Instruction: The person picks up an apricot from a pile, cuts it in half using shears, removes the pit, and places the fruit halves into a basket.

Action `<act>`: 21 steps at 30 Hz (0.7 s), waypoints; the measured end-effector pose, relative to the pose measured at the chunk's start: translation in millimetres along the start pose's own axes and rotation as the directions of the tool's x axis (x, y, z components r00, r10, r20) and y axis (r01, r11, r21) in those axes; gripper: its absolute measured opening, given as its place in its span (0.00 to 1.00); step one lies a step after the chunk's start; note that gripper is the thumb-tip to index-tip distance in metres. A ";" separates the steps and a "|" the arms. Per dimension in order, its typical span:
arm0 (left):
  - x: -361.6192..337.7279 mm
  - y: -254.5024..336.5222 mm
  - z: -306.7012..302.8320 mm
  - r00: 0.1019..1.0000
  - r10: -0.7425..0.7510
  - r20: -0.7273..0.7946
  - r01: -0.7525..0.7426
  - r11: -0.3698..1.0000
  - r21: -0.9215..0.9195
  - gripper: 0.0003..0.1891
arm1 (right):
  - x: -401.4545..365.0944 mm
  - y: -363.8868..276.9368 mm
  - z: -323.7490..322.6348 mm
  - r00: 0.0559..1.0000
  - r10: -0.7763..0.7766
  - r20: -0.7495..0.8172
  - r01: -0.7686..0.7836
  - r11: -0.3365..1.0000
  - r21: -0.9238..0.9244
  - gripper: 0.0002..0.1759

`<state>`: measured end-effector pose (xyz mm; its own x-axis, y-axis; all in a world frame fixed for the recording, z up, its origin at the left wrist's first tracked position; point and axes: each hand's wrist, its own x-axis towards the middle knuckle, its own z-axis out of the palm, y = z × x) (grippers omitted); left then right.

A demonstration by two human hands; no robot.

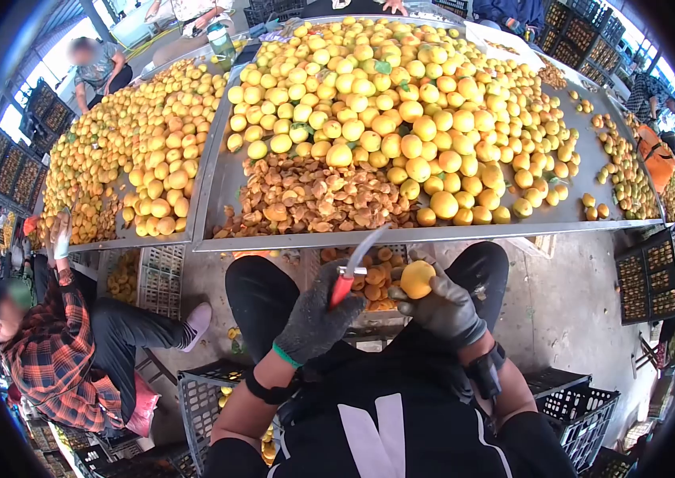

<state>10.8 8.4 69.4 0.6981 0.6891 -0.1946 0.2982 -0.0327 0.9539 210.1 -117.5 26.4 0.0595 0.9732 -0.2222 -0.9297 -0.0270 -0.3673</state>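
1. Count: 1 knife (349, 268), 1 held fruit (417, 280), 2 gloved hands. Whole fruit pile (401, 103) on surface (289, 241) – too many to count; same for brown-orange pieces (313, 199) heaped at near edge. 1 co-worker (58, 358) in plaid, seated far L.
2. Held fruit: round, yellow-orange, looks whole from this side; underside hidden, can't tell if cut.
3. Loc: held fruit btwn the knees, just R of knife, above crate w/ orange pieces (375, 299).
4. L hand (317, 315): clenched on knife's red handle, curved blade up twd surface edge.
5. R hand (445, 311): grasping held fruit w/ fingertips – blade apart from it.
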 end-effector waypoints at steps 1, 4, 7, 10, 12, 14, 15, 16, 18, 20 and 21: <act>-3.2 3.7 0.0 0.998 0.047 0.036 -0.047 0.999 0.019 0.20 | -0.3 4.1 1.3 0.997 -0.079 0.012 0.080 0.985 -0.150 0.35; -9.4 -6.5 2.2 0.980 0.171 0.104 -0.186 0.969 0.160 0.19 | 9.0 12.1 -1.9 0.960 -0.254 0.116 0.279 0.832 -0.480 0.37; -17.0 -13.8 8.0 0.936 0.335 0.109 -0.351 0.868 0.352 0.16 | 7.0 13.1 11.4 0.920 -0.355 0.169 0.382 0.708 -0.594 0.38; -22.1 -12.8 13.9 0.908 0.411 0.081 -0.401 0.800 0.446 0.16 | 3.5 10.9 16.2 0.917 -0.343 0.202 0.384 0.624 -0.680 0.38; -25.0 -15.5 16.0 0.915 0.396 0.077 -0.384 0.798 0.465 0.18 | -2.5 9.6 29.9 0.937 -0.294 0.190 0.344 0.674 -0.653 0.37; -26.7 -23.5 17.8 0.888 0.451 0.091 -0.411 0.688 0.598 0.20 | -4.9 12.3 36.8 0.953 -0.245 0.180 0.303 0.722 -0.622 0.36; -27.4 -26.7 17.6 0.889 0.450 0.089 -0.409 0.689 0.599 0.20 | -5.1 14.2 38.0 0.954 -0.243 0.178 0.301 0.740 -0.601 0.35; -28.1 -29.8 16.8 0.882 0.459 0.104 -0.419 0.662 0.621 0.21 | -5.7 15.9 38.2 0.954 -0.243 0.175 0.300 0.757 -0.580 0.34; -29.1 -31.6 16.2 0.875 0.468 0.119 -0.428 0.636 0.642 0.22 | -6.6 17.5 36.3 0.950 -0.246 0.193 0.313 0.738 -0.599 0.33; -30.5 -31.5 15.2 0.926 0.331 0.180 -0.362 0.648 0.671 0.20 | -6.6 19.2 36.0 0.946 -0.246 0.211 0.324 0.718 -0.616 0.32; -30.9 -31.9 14.8 0.927 0.329 0.179 -0.360 0.648 0.671 0.20 | -7.3 20.0 36.9 0.943 -0.234 0.235 0.331 0.712 -0.619 0.31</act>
<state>-10.6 -22.6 41.6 0.8620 0.4984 0.0921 0.3792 -0.7548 0.5353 177.7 -116.7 54.0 0.1887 0.9780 0.0889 -0.4171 0.1618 -0.8944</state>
